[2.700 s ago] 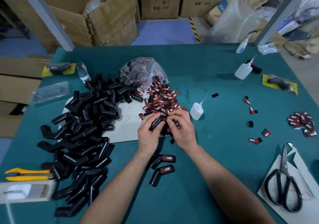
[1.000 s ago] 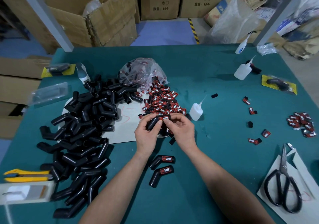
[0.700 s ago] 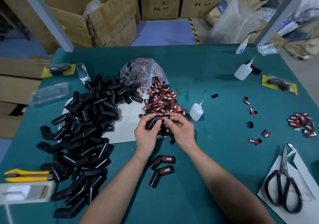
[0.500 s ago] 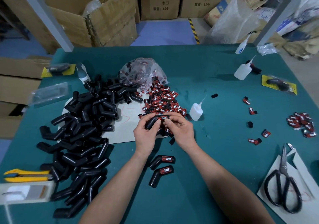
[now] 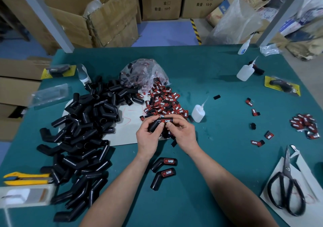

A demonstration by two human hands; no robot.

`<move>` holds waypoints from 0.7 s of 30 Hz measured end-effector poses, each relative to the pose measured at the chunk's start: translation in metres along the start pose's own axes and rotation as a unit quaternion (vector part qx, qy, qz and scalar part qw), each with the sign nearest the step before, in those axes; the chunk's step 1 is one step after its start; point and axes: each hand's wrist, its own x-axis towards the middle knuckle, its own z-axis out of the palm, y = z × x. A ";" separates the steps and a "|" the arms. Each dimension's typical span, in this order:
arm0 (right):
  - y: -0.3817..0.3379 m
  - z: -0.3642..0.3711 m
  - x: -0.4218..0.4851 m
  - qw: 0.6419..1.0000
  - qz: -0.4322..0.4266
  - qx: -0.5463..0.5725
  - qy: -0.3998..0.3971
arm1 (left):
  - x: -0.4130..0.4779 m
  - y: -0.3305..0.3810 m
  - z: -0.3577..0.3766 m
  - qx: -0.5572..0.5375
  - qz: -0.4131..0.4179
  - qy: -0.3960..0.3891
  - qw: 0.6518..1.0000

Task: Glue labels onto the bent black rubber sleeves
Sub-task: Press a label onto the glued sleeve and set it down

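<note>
Starting at the left edge of the green table: yellow utility knife lying flat, just behind a clear packet. Further back, a clear plastic pouch and a yellow card with one black sleeve packed on it.

Moving right: large heap of bare sleeves, black and bent, partly on a white sheet, partly spilling toward the near edge. Behind the sheet, a crumpled plastic bag with labels inside. In front of the bag, a loose heap of labels, red and black, touching the sleeve heap.

At centre, over the near edge of the label heap: left hand, fingers curled round the lower leg of one bent sleeve, thumb on top. Lower leg slanting down and left, upper leg roughly level. Label seated on the upper leg, lettering facing up. Right hand pinching the labelled end, thumb tip at the near edge of the label, remaining fingers curled behind. Thumbs side by side, nearly touching.

Just in front of the hands, between the forearms: two labelled sleeves, lying flat, close together, well apart from the bare heap.

Right of the hands: small glue bottle, upright, just beside the label heap. Further back, a second bottle and a third bottle at the far edge. Between them and the near side, scattered single labels. Near the right edge, a small label pile and a second yellow card. At the near right corner: black scissors, blades together, on white paper.
</note>
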 end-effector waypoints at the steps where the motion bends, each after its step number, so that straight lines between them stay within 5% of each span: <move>1: 0.000 0.000 0.000 1.000 -0.002 -0.001 0.003 | 0.000 0.000 0.000 0.000 0.003 -0.001 1.000; 21: -0.003 -0.001 0.001 0.999 0.005 -0.034 -0.011 | -0.001 -0.007 -0.004 0.005 0.066 -0.051 0.996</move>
